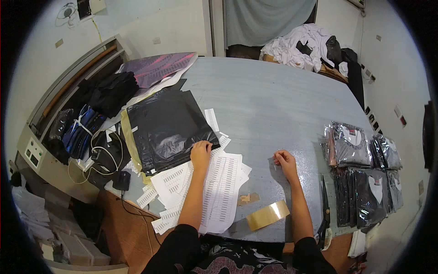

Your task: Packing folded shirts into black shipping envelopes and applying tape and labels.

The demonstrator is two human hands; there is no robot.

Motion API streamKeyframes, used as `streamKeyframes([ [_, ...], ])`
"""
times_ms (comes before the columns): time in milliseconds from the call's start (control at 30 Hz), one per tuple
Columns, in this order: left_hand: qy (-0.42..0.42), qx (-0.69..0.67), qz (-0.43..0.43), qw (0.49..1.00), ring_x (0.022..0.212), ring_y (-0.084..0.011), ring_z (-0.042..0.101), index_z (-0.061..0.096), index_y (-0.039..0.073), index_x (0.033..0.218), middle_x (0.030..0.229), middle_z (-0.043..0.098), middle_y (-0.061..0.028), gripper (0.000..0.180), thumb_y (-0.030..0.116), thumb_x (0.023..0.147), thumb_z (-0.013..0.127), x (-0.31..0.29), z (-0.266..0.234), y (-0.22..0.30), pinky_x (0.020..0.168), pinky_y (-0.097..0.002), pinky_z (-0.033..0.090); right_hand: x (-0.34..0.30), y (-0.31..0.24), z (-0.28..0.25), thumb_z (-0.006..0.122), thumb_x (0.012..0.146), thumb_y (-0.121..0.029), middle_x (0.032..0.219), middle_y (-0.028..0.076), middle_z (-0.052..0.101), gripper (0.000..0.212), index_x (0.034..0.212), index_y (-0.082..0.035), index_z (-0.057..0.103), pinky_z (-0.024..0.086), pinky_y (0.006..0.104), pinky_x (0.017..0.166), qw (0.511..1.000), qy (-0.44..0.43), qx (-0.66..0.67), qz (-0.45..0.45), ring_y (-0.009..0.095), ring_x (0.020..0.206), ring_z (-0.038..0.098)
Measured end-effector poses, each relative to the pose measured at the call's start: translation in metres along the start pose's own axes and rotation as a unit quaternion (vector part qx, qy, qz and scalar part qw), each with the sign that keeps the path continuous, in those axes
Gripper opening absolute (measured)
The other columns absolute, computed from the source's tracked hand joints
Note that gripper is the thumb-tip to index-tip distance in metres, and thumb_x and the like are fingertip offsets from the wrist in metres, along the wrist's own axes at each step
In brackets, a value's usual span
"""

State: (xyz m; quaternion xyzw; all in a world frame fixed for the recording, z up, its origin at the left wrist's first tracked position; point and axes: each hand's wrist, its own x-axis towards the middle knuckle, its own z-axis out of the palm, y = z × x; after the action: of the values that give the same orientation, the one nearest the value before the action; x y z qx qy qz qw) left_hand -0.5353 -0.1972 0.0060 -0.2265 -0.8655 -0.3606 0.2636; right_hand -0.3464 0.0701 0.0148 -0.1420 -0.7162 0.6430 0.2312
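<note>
My left hand [200,154] is closed at the near right corner of a stack of black plastic bags [169,123], its fingers curled over the edge. Under and beside that forearm lie loose printed paper sheets [221,192], partly overlapped by the bags. My right hand [285,163] is held over the tabletop to the right, thumb and fingers pinched together. Whatever is between them is too small to make out. A wide roll of tan packing tape [268,215] lies on its side near my right forearm, next to a torn brown scrap [248,198].
Clear-wrapped folded garments [351,144] are piled at the table's right. Black-handled scissors [325,210] lie near the right edge. Dark clothes [109,93], a cable [93,148] and a black adapter [122,181] crowd the left. A white cloth heap [296,45] sits beyond the table [255,100].
</note>
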Motion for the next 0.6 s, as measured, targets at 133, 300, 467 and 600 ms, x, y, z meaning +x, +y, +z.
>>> streamKeyframes([
  [133, 0.040, 0.011, -0.029, 0.999, 0.080, -0.0265, 0.059, 0.056, 0.007, 0.085, 0.081, 0.062, -0.0087, 0.012, 0.018, 0.083, 0.056, 0.006, -0.001, 0.006, 0.065, -0.0371, 0.046, 0.000, 0.001, 0.001, 0.052, 0.089, -0.011, 0.079, 0.002, 0.060, 0.013, 0.090, -0.001, 0.060, 0.046, 0.0213, 0.063, 1.000, 0.003, 0.005, 0.002, 0.008, 0.068, 0.055],
  [300, 0.122, 0.087, -0.009, 0.989, 0.060, -0.0270, 0.060, 0.054, 0.009, 0.092, 0.066, 0.060, -0.0089, 0.012, 0.020, 0.088, 0.051, 0.037, -0.009, 0.014, 0.056, -0.0378, 0.046, 0.000, 0.003, 0.001, 0.051, 0.089, -0.012, 0.079, 0.003, 0.060, 0.014, 0.089, -0.001, 0.060, 0.046, 0.0209, 0.062, 1.000, -0.001, 0.015, -0.006, 0.008, 0.068, 0.055],
  [467, 0.233, 0.129, 0.144, 0.953, 0.054, -0.0234, 0.058, 0.055, 0.010, 0.085, 0.062, 0.059, -0.0066, 0.009, 0.018, 0.085, 0.056, 0.090, -0.020, 0.033, 0.054, -0.0323, 0.045, 0.003, 0.005, 0.000, 0.050, 0.090, -0.016, 0.078, 0.003, 0.059, 0.017, 0.089, -0.002, 0.060, 0.045, 0.0216, 0.062, 1.000, -0.005, 0.017, 0.003, 0.009, 0.066, 0.054],
  [600, 0.198, 0.132, 0.185, 0.954, 0.052, -0.0214, 0.057, 0.054, 0.011, 0.083, 0.058, 0.056, -0.0033, 0.010, 0.019, 0.084, 0.057, 0.109, 0.000, 0.068, 0.051, -0.0331, 0.045, 0.007, 0.009, 0.001, 0.049, 0.091, -0.020, 0.077, 0.004, 0.059, 0.022, 0.088, -0.001, 0.059, 0.046, 0.0212, 0.060, 0.999, -0.012, 0.038, 0.006, 0.008, 0.065, 0.054],
])
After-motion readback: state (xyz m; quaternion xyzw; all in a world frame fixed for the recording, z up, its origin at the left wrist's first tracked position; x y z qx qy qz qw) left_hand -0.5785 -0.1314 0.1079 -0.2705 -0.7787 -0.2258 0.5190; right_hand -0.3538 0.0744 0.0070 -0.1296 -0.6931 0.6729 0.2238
